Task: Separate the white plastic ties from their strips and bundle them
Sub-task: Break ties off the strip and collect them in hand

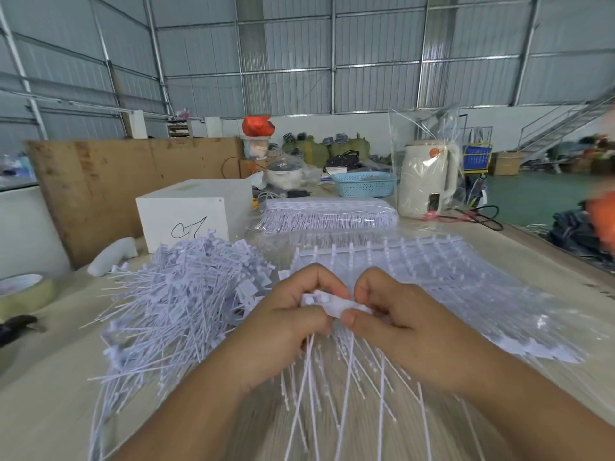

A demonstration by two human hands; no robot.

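Left hand [286, 314] and right hand [392, 311] pinch one strip of white plastic ties [327, 302]; loose white tie pile [186, 294] left of left hand; white box [193, 212] beyond bears illegible scrawl.

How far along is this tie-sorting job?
Done: a big loose pile of separated ties lies on the table. In hand: the left hand and right hand both grip one strip. Left: sheets of unseparated strips and a further stack. No finished bundle shows.

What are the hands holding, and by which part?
Both the left hand and right hand pinch a strip of white ties at its head end; tails hang down.
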